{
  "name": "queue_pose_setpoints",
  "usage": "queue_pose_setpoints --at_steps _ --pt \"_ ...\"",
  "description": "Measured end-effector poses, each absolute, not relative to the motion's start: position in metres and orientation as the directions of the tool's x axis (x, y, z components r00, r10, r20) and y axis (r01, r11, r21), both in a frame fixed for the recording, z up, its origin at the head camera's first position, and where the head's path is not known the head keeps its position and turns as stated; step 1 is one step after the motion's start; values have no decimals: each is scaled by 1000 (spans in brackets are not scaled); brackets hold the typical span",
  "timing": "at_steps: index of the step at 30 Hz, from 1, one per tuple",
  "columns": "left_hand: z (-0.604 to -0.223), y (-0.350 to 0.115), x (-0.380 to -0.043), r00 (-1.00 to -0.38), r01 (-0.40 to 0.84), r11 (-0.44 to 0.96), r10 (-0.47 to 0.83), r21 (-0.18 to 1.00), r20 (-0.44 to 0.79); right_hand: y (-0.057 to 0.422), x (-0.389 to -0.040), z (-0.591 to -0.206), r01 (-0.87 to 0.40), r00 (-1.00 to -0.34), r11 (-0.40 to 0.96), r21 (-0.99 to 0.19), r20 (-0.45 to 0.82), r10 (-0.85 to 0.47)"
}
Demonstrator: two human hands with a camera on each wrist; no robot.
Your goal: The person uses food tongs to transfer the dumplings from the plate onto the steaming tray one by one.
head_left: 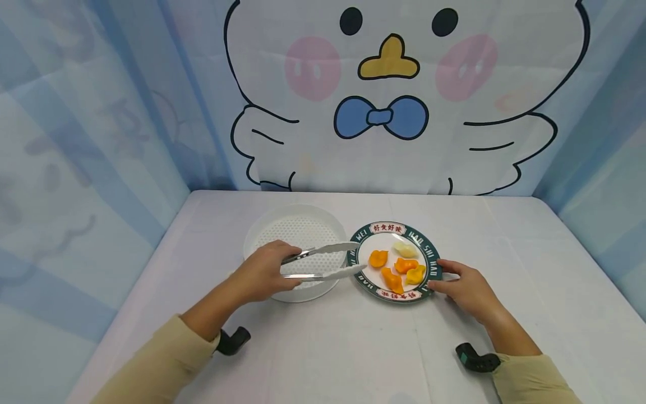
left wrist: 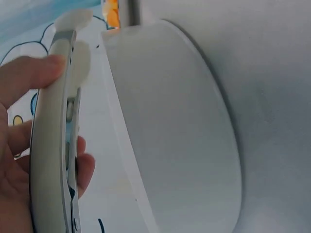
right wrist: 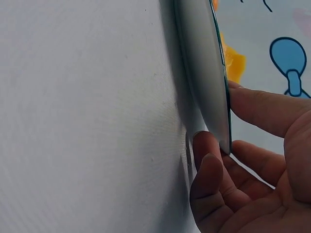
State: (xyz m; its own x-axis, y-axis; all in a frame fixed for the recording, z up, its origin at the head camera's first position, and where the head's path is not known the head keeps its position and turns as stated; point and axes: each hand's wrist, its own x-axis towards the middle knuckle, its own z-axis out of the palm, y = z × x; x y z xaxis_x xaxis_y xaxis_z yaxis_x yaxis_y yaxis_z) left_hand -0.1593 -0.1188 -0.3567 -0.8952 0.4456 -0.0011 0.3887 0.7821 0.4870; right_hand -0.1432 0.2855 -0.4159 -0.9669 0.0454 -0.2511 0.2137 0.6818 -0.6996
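My left hand grips metal tongs with whitish tips, their two arms spread apart. Nothing sits between the tips, which reach right to the left rim of a plate with a green lettered border. In the left wrist view the thumb lies along one arm of the tongs. My right hand pinches the plate's right edge, with the thumb over the rim and fingers under it in the right wrist view. On the plate lie several small dumpling-like pieces, orange, yellow and pale cream.
A white round tray with a perforated base stands left of the plate, under the left hand and tongs. A white cloth covers the table. Behind it hangs a curtain with a cartoon print, and more curtains enclose both sides.
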Motion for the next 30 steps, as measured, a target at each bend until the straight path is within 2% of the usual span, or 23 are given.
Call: queue_pose_setpoints --at_steps 7,20,30 --pt "-352 -107 -167 -868 408 787 492 464 -71 285 -143 -413 223 -965 675 -703 -259 49" --pt "-352 -87 -177 -850 407 779 515 477 -116 285 -142 -414 234 -962 678 -697 -268 57" --pt "-356 -72 -186 -815 464 766 566 446 -125 285 -143 -416 231 -962 679 -697 -266 54"
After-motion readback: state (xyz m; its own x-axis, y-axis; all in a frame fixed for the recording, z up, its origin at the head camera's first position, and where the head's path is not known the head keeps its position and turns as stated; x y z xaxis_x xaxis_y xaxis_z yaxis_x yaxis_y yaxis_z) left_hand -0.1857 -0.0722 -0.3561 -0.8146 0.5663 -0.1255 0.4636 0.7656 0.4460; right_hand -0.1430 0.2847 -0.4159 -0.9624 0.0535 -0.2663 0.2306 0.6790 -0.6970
